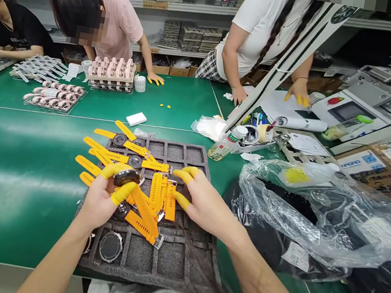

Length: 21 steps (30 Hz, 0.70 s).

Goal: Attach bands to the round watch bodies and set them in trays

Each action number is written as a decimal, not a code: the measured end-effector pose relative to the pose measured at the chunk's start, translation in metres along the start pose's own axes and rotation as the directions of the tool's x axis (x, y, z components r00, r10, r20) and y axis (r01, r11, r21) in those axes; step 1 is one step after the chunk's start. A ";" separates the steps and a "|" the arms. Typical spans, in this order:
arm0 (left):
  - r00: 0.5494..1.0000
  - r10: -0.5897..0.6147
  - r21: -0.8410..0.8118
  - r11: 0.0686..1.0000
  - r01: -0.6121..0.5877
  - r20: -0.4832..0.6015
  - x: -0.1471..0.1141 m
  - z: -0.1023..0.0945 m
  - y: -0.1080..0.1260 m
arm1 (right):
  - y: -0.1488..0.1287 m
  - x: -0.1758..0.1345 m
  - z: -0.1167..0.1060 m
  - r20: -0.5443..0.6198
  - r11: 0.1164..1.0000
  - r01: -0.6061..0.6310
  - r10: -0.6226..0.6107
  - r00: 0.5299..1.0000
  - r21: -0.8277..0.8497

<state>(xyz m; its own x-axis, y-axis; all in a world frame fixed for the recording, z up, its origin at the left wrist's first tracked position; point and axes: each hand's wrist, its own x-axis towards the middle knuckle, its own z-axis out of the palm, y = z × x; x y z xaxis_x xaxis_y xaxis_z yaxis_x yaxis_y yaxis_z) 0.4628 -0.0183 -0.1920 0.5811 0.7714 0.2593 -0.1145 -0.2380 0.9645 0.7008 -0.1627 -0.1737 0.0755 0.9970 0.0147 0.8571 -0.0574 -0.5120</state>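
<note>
My left hand (97, 200), with yellow finger covers, pinches a black watch head (127, 178) that has an orange strap (146, 209) hanging from it to the right. My right hand (204, 201) is apart from it, thumb and fingers spread beside a bunch of loose orange straps (160, 192). Beneath both hands lies a dark grey foam tray (171, 258) with square pockets. Other watches with orange straps, such as a watch (135, 161), lie across its upper left part. A strapless round watch head (111, 246) sits in a lower left pocket.
Clear plastic bags (323, 214) over black material crowd the right side. A bottle (228, 142) and lamp arm (281, 65) stand behind the tray's right corner. Across the green table (28, 152) are a white box (136, 119), racks of pink straps (112, 73) and several co-workers.
</note>
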 end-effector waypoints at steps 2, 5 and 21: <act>0.991 -0.123 -0.101 0.988 0.116 -0.058 0.000 0.001 0.000 | 0.000 -0.004 -0.007 0.099 0.981 0.185 -0.191 0.977 0.066; 0.976 -0.200 -0.187 0.966 0.181 -0.090 0.002 0.001 0.001 | 0.008 -0.007 -0.014 0.199 0.939 0.309 -0.335 0.921 0.153; 0.991 -0.122 -0.007 0.992 0.122 0.059 -0.002 0.013 -0.008 | -0.059 0.029 0.014 0.220 -0.022 -0.222 -0.060 0.974 0.975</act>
<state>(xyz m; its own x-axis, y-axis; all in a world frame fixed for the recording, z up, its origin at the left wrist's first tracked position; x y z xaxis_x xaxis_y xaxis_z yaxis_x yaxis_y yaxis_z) 0.4735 -0.0259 -0.2005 0.6372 0.7585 0.1365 -0.0484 -0.1374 0.9893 0.6456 -0.1292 -0.1554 -0.0901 0.9855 -0.1440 -0.5323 -0.1699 -0.8293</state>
